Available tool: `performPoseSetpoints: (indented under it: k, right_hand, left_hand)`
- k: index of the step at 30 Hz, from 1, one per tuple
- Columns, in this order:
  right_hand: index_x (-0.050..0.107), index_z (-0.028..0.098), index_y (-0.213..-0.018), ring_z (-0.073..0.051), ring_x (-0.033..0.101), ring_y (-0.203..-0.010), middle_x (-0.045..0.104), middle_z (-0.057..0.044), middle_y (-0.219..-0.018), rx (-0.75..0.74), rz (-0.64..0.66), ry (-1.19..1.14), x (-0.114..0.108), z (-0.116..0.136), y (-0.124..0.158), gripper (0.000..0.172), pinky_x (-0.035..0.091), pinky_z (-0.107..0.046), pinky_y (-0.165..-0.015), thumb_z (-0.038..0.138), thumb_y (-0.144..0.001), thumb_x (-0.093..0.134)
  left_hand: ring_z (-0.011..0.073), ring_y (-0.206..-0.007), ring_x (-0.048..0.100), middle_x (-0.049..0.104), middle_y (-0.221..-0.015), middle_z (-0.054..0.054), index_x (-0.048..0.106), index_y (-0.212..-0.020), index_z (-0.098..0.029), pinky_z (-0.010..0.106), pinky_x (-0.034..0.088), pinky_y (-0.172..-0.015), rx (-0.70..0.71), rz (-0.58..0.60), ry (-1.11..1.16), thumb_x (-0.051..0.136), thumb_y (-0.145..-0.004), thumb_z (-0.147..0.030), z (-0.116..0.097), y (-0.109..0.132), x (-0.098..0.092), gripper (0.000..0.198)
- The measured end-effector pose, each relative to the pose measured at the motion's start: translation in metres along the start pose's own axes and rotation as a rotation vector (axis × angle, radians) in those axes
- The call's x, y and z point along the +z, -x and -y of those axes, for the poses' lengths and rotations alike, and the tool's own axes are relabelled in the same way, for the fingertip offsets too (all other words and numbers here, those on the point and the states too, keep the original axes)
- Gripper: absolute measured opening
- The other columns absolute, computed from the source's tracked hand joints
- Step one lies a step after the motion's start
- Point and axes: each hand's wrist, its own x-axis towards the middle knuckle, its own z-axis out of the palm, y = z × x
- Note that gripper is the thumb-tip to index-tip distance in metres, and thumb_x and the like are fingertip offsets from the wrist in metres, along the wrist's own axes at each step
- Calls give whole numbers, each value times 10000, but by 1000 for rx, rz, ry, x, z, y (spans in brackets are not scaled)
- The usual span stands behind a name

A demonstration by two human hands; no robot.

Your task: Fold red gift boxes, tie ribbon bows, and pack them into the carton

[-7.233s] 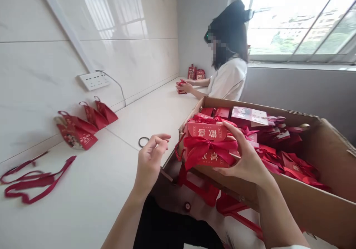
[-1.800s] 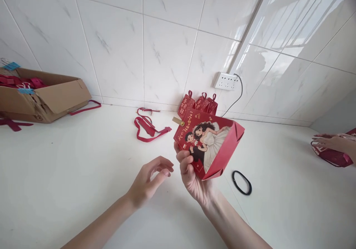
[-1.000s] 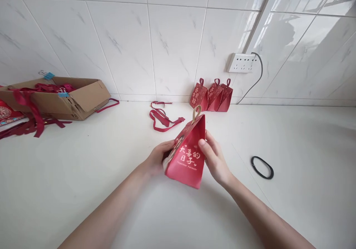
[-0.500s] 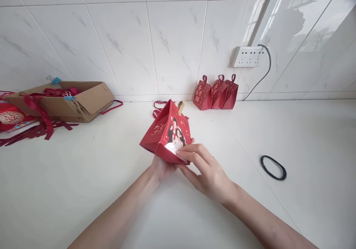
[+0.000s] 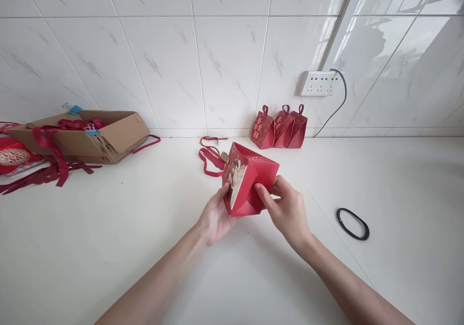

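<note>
A red folded gift box (image 5: 250, 177) with a printed couple on one face is held up over the white table in the middle of the view. My left hand (image 5: 217, 216) grips it from the left and below, its thumb on the printed face. On the right side, my right hand (image 5: 286, 201) pinches the edge with its thumb pressed on the red side panel and its fingers behind. A small tan loop shows at the box's far left corner. Just behind it lies a dark red ribbon (image 5: 208, 163), partly hidden by the box.
Three smaller red boxes (image 5: 278, 129) with ribbon loops stand against the tiled wall. At the left, a cardboard box (image 5: 119, 134) holds red ribbons, with more ribbons (image 5: 54, 172) beside it. A black ring-shaped coil (image 5: 353, 223) lies right. A power strip (image 5: 319, 84) hangs on the wall.
The gift box has been turned so its printed face now points left and a plain red side faces me. My right hand has moved from the printed face to the right side.
</note>
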Motion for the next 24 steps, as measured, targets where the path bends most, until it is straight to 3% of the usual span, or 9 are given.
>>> performPoseSetpoints:
  k: [6, 9, 12, 15, 17, 19, 21, 24]
  right_hand:
    - [560, 203, -983, -213, 638, -883, 645, -59, -905, 31, 190, -218, 0, -4, -5, 359, 599, -326, -609, 525, -825, 581]
    - [520, 214, -1024, -229, 624, -964, 631, -71, -1009, 17, 250, -210, 3, -8, -3, 377, 607, -324, -610, 499, -802, 626]
    - [392, 241, -1207, -237, 629, -953, 582, -92, -1111, -3, 203, -213, 6, -10, -1, 552, 603, -335, -568, 498, -787, 641]
    - [119, 287, -1382, -254, 597, -1057, 488, -139, -1276, -35, 125, -247, 5, -9, -1, 829, 604, -354, -623, 491, -781, 652]
    - [105, 301, -1399, -256, 582, -1098, 408, -156, -1379, -49, 124, -245, 3, -7, -2, 888, 595, -360, -702, 480, -753, 687]
    - [278, 288, -1346, -251, 597, -1066, 384, -142, -1417, -40, 157, -209, -1, -5, -4, 776, 580, -358, -741, 493, -730, 704]
    - [457, 258, -1200, -242, 618, -1007, 478, -115, -1350, -5, 217, -190, -3, -5, -7, 571, 567, -355, -749, 522, -745, 677]
    - [519, 228, -1041, -231, 642, -946, 610, -87, -1174, 66, 271, -304, -4, -5, -11, 444, 548, -375, -785, 607, -812, 545]
  left_hand:
    - [236, -1124, 587, 647, -1209, 70, 567, -1232, -208, 345, 508, -905, 23, -49, -14, 492, -894, -468, -5, -3, 1, 433]
    - [213, -1025, 619, 675, -1135, 66, 616, -1161, -199, 302, 527, -825, 22, -81, -33, 505, -875, -498, -7, -3, 2, 429]
    - [193, -858, 647, 707, -994, 67, 666, -1061, -179, 287, 535, -722, 12, -65, -43, 502, -870, -496, -7, -2, 3, 405]
    - [190, -822, 651, 718, -964, 54, 664, -1083, -190, 269, 524, -680, -18, -100, -50, 509, -860, -496, -6, -2, 3, 408]
    - [189, -846, 652, 723, -985, 41, 655, -1107, -201, 249, 515, -671, -28, -162, -70, 521, -851, -498, -7, -3, 2, 414]
    - [196, -891, 650, 720, -1026, 31, 639, -1138, -218, 245, 512, -673, -15, -189, -96, 510, -853, -507, -8, -4, -1, 426]
    - [214, -946, 644, 709, -1077, 33, 628, -1158, -225, 261, 518, -693, 11, -194, -117, 480, -859, -529, -10, -6, -4, 451]
    - [237, -980, 645, 701, -1103, 58, 633, -1141, -189, 293, 524, -741, 55, -278, -171, 497, -851, -508, -10, -7, -8, 452]
